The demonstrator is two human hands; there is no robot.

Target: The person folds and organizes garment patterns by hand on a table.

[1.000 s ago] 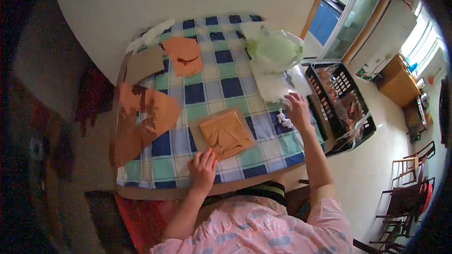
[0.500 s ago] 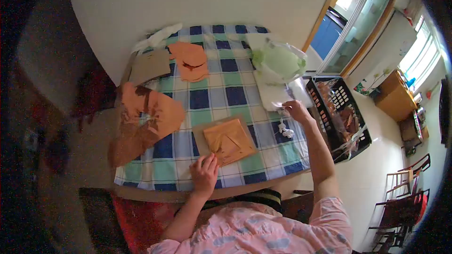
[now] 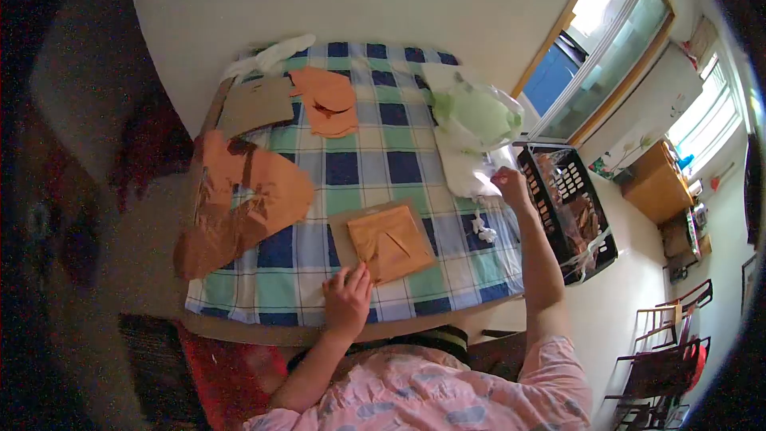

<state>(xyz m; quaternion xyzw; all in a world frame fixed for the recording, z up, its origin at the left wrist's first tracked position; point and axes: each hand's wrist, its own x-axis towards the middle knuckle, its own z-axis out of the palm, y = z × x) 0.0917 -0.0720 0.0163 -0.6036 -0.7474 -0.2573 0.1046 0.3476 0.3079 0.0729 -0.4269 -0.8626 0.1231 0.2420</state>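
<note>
A folded orange garment (image 3: 391, 243) lies on a piece of brown cardboard (image 3: 345, 251) near the table's front. My left hand (image 3: 347, 299) is at its lower left edge, with the fingers closed on that edge. To the right, my right hand (image 3: 515, 189) is closed at the edge of a stack of clear plastic bags (image 3: 467, 175); the fingertips are partly hidden, and it seems to pinch the top bag. A small white bunched item (image 3: 483, 230) lies just below that hand.
A checked cloth (image 3: 343, 168) covers the table. Brown cardboard (image 3: 259, 108), orange fabric pieces (image 3: 329, 104) and an orange garment in clear plastic (image 3: 267, 195) lie left. A pale green bundle in plastic (image 3: 479, 116) rests back right. A black crate (image 3: 574, 215) stands beside the table.
My right hand has moved slightly right and up, closing further at the plastic bags. My left hand stays at the folded garment's edge. The view has shifted a little.
</note>
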